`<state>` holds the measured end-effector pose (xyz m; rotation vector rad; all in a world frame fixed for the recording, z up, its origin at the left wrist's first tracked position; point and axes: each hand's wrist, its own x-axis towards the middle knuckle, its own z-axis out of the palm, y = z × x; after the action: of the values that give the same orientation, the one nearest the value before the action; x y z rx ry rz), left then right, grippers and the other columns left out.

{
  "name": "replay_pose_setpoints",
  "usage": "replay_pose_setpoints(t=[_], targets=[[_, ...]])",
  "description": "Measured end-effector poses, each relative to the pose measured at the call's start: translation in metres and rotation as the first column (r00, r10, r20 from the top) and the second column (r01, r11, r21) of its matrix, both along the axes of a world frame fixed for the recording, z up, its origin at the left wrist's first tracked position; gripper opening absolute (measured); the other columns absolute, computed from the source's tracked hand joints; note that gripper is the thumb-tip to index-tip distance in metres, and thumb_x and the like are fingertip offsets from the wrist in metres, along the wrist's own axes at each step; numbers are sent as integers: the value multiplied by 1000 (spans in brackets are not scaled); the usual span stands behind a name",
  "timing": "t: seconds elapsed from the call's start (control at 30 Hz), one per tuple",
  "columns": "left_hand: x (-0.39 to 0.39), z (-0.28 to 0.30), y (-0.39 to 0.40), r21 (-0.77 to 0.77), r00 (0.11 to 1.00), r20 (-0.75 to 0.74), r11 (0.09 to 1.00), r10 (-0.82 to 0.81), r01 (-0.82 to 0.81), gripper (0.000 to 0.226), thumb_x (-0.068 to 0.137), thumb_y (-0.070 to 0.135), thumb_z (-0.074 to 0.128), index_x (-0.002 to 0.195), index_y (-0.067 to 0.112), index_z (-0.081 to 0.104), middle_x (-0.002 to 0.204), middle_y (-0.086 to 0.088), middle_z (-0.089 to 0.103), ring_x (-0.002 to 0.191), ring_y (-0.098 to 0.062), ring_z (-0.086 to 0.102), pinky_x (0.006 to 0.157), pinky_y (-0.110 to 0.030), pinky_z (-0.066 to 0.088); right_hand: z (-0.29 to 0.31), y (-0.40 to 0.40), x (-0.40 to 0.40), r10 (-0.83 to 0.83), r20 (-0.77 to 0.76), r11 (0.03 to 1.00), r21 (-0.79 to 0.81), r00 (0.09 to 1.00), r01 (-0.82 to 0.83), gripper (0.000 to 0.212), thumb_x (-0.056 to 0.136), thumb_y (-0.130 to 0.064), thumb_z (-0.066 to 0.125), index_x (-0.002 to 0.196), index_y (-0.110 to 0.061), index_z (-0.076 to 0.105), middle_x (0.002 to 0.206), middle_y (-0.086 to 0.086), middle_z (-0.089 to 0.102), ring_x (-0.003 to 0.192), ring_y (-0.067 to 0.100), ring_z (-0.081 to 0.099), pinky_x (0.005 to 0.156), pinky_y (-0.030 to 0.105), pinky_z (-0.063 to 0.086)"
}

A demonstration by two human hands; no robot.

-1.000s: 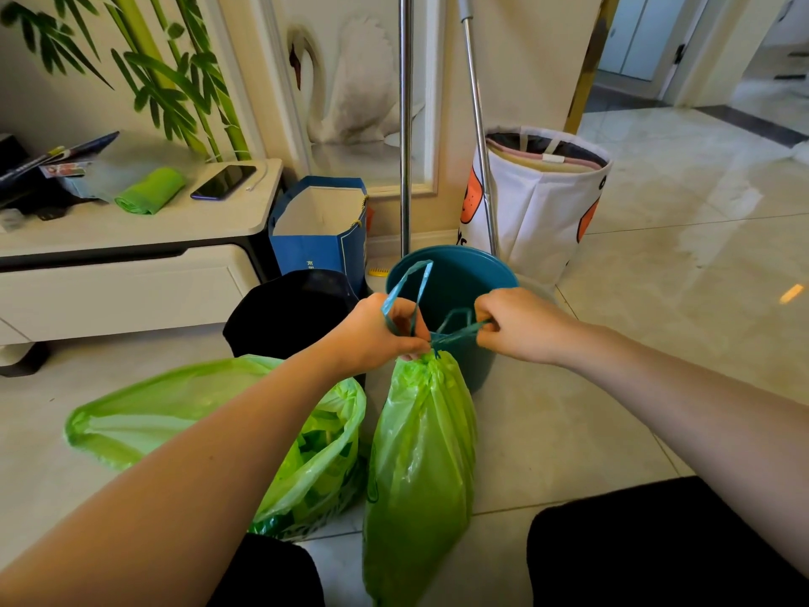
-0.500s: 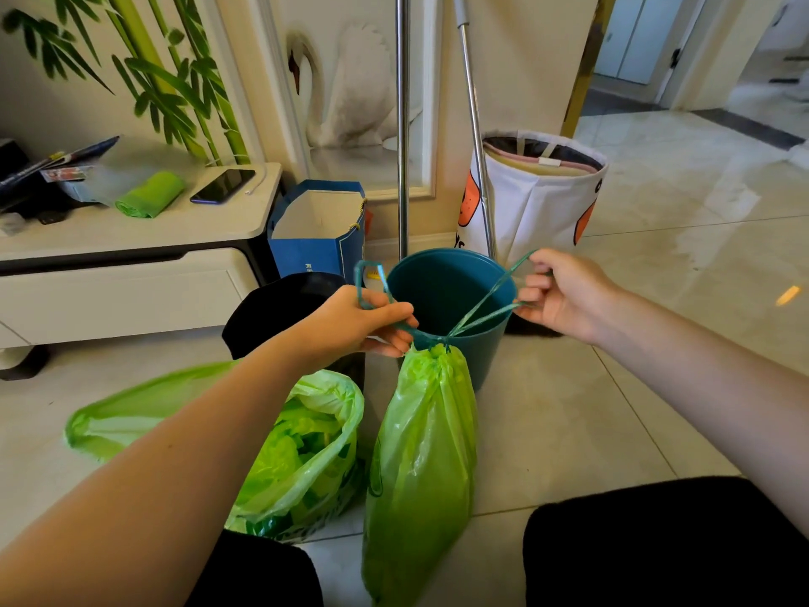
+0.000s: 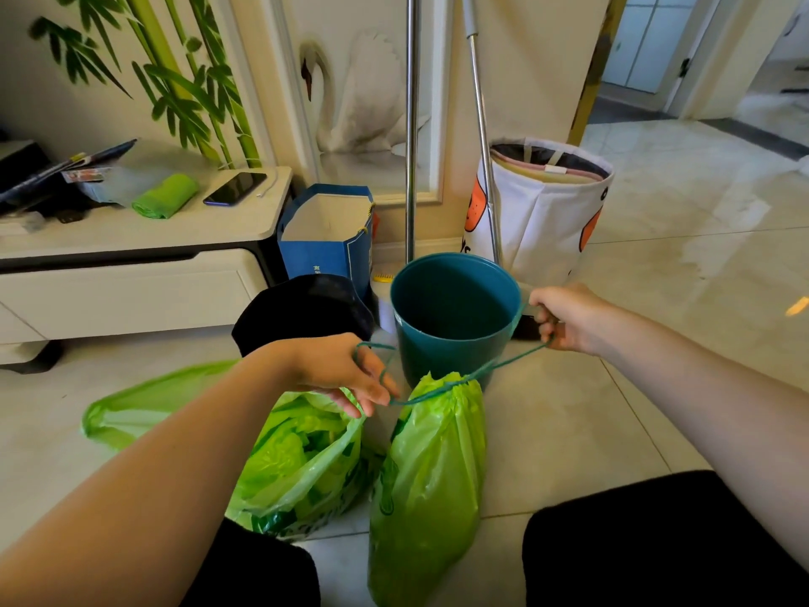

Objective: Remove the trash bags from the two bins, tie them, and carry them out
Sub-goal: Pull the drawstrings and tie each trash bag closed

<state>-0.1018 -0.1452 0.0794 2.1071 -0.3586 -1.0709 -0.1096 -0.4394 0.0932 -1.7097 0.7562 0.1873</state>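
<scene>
A full green trash bag (image 3: 427,484) stands on the floor in front of me, its neck cinched by a teal drawstring (image 3: 490,369). My left hand (image 3: 337,370) pinches one loop of the drawstring just left of the neck. My right hand (image 3: 564,317) grips the other loop, pulled out to the right. A second green bag (image 3: 302,457) lies open to the left. Behind them stand an empty teal bin (image 3: 455,308) and a black bin (image 3: 302,313).
Two metal poles (image 3: 411,124) lean at the wall behind the bins. A blue paper bag (image 3: 324,238) and a white fabric hamper (image 3: 543,212) flank them. A low cabinet (image 3: 131,273) with a phone and a green roll stands left. Tiled floor opens right.
My hands have pulled apart, the right one swinging out to the right with its loop. The drawstring now runs taut across the bag's neck, which has dropped lower.
</scene>
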Motion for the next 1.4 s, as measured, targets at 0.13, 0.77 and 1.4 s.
replay_pose_setpoints(t=[0.13,0.77,1.4], targets=[[-2,5,4,33,998,0,998,-58,58,22,84,15,70,104,5,71,92,-17,71,85,-15,70,83,-33,58,-6,13,8,190,-22,943,-272,981,-189,15,83,-12,50,92,-5,60,74,10,57,62,22,55,65,34,53],[-18,6,153,103,852,409,911,327,-399,15,87,15,66,97,6,73,91,-11,75,72,-14,67,64,-22,52,-17,150,25,850,-55,271,-806,523,-526,29,85,-18,46,105,-19,67,108,3,66,97,24,59,84,43,52],[-84,-60,164,568,754,513,821,-410,60,57,76,44,73,125,23,56,133,2,50,122,-19,45,98,-33,40,-63,250,46,919,-201,154,-606,338,-780,46,90,-34,54,99,11,63,78,28,63,82,41,61,65,37,43]])
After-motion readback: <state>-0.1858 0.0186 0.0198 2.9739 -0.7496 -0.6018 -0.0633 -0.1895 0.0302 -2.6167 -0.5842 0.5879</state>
